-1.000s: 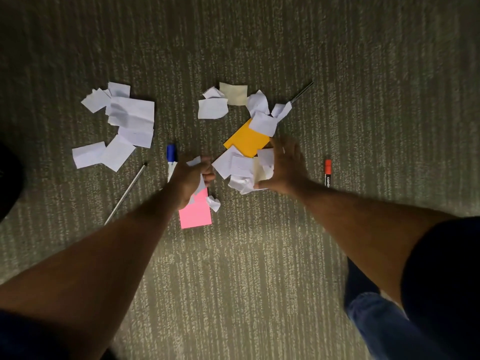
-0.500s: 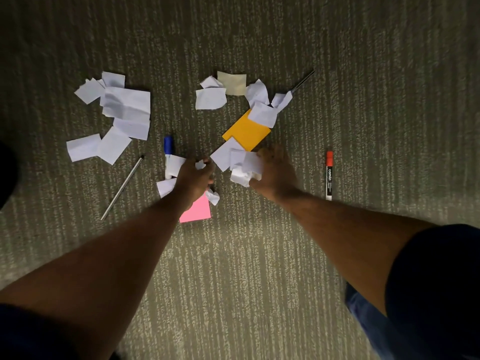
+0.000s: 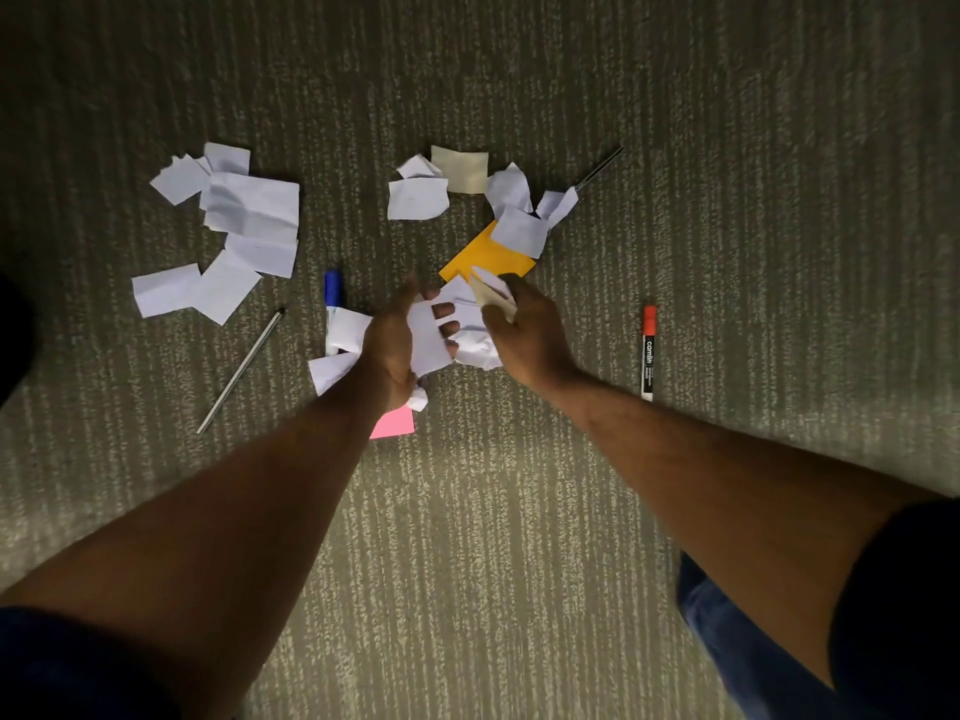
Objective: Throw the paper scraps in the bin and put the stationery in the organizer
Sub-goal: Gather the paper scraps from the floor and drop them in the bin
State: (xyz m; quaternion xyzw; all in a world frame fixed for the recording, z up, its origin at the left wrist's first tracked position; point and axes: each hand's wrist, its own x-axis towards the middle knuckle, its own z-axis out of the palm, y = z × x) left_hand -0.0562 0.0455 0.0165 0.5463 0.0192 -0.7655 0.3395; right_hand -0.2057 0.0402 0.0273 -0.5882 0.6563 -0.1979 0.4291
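The left hand [image 3: 390, 350] and right hand [image 3: 524, 335] now meet over the middle of the carpet [image 3: 519, 537]. Half a second ago they were slightly apart, each working its own scraps; now the left hand grips a flat white scrap [image 3: 430, 337], its fingers curled round it, while the right hand is closed on a crumpled white wad [image 3: 478, 348] and a beige scrap [image 3: 491, 304]. The white pieces that lay by the orange pad's near corner are now gathered up in the hands.

Around them, two sticky-note pads: an orange pad [image 3: 485, 257] just beyond the hands, a pink pad [image 3: 393, 424] half hidden under the left wrist. Two markers: a blue-capped marker [image 3: 332, 291] left, partly under paper, and a red-capped marker [image 3: 648, 353] well right. Two thin pens: one pen [image 3: 241, 371] at the left, another pen [image 3: 597, 168] far right. Loose white scraps lie in a left cluster [image 3: 228, 226] and a far cluster [image 3: 467, 192]; overlaps prevent an exact count.
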